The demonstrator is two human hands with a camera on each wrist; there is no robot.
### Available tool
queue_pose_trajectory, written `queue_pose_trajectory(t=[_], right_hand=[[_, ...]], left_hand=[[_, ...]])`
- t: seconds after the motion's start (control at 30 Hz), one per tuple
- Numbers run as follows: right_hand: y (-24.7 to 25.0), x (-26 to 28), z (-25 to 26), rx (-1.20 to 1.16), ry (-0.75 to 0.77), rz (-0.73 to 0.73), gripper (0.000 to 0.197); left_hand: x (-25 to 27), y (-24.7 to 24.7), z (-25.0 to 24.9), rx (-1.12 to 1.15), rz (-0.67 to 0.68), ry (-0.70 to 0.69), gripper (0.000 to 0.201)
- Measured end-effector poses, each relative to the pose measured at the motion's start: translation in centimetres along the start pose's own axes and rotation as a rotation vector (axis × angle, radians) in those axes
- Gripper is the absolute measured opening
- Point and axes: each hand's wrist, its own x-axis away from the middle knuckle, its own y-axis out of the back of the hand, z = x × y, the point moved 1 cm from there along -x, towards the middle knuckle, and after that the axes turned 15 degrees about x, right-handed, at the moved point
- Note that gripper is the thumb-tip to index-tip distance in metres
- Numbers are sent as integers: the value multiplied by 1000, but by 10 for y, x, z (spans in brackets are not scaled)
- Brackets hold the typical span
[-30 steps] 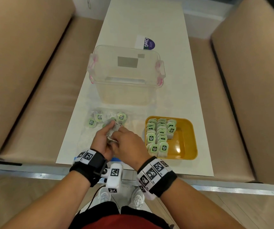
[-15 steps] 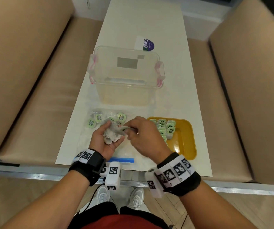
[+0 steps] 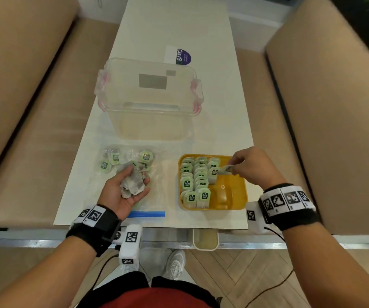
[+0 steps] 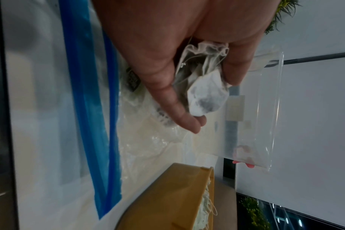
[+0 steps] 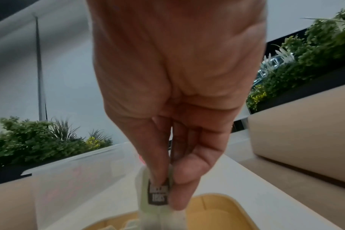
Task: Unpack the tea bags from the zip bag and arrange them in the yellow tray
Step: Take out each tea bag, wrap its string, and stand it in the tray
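Right hand (image 3: 253, 167) pinches a tea bag (image 3: 224, 170) over the tray (image 3: 234, 196), right of frame; left hand (image 3: 123, 190) cups loose bags (image 3: 132, 185) above the zip bag (image 3: 154, 196).

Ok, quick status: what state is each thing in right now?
Left hand: cupping a bunch of tea bags.
Right hand: pinching one tea bag over the tray.
Tray: left part filled with rows, right part bare.
Zip bag: flat, some bags inside.
Clear box: lid on.
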Motion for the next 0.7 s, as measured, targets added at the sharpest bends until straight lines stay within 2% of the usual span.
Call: queue_pose_trajectory(t=[0.13, 0.37, 0.6, 0.7], right_hand=[[-5, -4, -3, 57, -11, -2, 15], [-25, -6, 4, 70, 3, 81, 21], [-35, -8, 3, 84, -45, 81, 21], [-35, -9, 0, 59, -68, 80, 23]], left_hand=[[3, -2, 1, -18, 0, 1, 23], [6, 1, -2, -19, -18, -6, 22], [7, 4, -5, -17, -37, -17, 15], [8, 2, -5, -13, -34, -30, 22]])
